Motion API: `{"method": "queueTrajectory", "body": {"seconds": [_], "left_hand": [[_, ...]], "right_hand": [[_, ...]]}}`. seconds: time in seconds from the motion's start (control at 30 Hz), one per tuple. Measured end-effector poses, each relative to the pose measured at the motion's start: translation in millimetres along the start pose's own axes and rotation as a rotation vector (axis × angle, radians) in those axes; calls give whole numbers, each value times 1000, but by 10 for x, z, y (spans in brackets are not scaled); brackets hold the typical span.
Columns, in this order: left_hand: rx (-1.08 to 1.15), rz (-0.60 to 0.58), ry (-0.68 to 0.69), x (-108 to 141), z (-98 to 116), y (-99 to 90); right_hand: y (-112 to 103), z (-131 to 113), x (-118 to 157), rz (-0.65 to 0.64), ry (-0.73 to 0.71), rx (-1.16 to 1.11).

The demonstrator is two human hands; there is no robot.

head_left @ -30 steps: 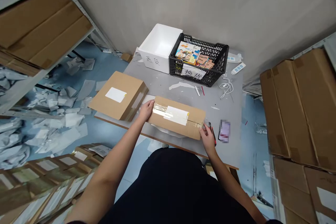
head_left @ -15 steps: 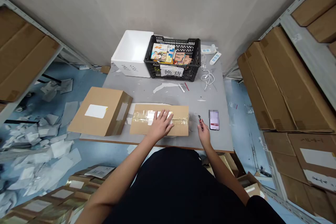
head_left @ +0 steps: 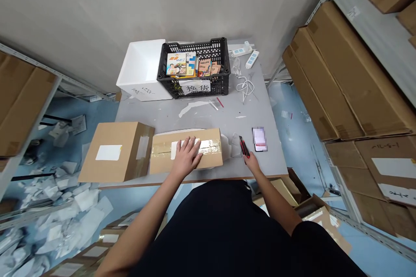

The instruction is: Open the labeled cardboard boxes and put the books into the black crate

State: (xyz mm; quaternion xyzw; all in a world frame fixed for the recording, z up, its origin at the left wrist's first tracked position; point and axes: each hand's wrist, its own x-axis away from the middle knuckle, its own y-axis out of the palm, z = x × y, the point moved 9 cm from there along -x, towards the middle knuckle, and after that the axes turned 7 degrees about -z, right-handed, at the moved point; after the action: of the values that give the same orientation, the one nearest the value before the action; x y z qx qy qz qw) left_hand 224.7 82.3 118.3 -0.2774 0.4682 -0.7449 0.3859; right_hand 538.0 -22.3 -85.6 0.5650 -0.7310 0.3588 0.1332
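Note:
My left hand (head_left: 186, 156) lies flat with its fingers spread on top of a taped cardboard box (head_left: 208, 156), over a white label. Clear packing tape runs along the box's seam. My right hand (head_left: 251, 162) is beside the box, to its right, gripping a red-and-black utility knife (head_left: 243, 146) with the blade end pointing away from me. Another cardboard box (head_left: 113, 153) with a white label touches the taped box's left side. A phone (head_left: 259, 139), its screen blurred, lies just beyond the knife.
The grey table (head_left: 198, 117) holds a black plastic crate (head_left: 193, 86) of booklets and a white foam box (head_left: 139, 82). Power strips (head_left: 251, 59) and a white cable (head_left: 245, 88) lie at the back. Shelves of flat cartons (head_left: 344, 82) stand alongside; white scraps (head_left: 68, 207) litter the floor.
My right hand has left the box's end and moved right, with the knife now plainly in it. My left hand has moved onto the top of the box. The view has swung.

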Motion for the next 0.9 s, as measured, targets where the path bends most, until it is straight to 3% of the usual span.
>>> {"method": "queueTrajectory", "body": {"seconds": [0.1,0.23,0.3,0.4,0.6,0.9], "left_hand": [[-13,-6,1,-1,-10,16],[-39,-3,2,-2,-11,16],[-43,0,5,-2,-8,13],[-32,-3,7,-4,-9,16],[0,2,14,-5,-6,4],[-35,-17,6,-9,-18,20]], "right_hand": [[36,-127,168,-94,-39,-160],[75,-617,582,-313,-202,-508],[85,-823,751,-394,-215,-557],[95,-985,849,-419,-184,-517],[190,-1072,866,-474,-166,-449],[162,-1052,956,-507,-171,-395]]}}
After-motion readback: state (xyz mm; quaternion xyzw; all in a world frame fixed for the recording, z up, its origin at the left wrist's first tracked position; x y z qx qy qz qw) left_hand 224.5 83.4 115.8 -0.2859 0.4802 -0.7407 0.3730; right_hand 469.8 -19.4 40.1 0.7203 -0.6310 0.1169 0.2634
